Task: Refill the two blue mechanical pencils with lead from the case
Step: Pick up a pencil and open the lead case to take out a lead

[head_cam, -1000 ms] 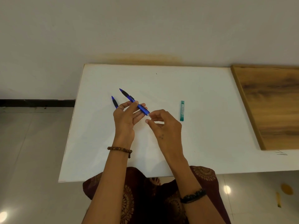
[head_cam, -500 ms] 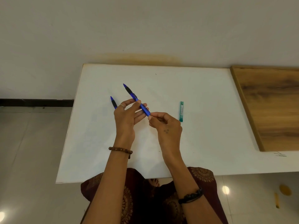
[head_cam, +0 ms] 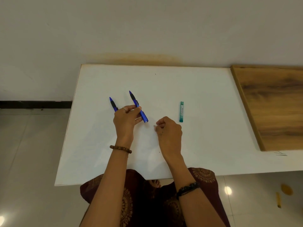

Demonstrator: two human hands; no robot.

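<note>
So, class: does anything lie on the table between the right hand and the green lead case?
Nothing visible does. Only bare white table separates the right hand, which pinches a small pale piece, from the lead case.

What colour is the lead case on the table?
Teal green, with a pale label; the lead case shows in the head view.

Two blue pencils [head_cam: 138, 106] [head_cam: 113, 104] lie left of one green lead case [head_cam: 181, 111] on one white table [head_cam: 196, 89]; two hands [head_cam: 126, 119] [head_cam: 169, 131], one bracelet on each wrist.
</note>
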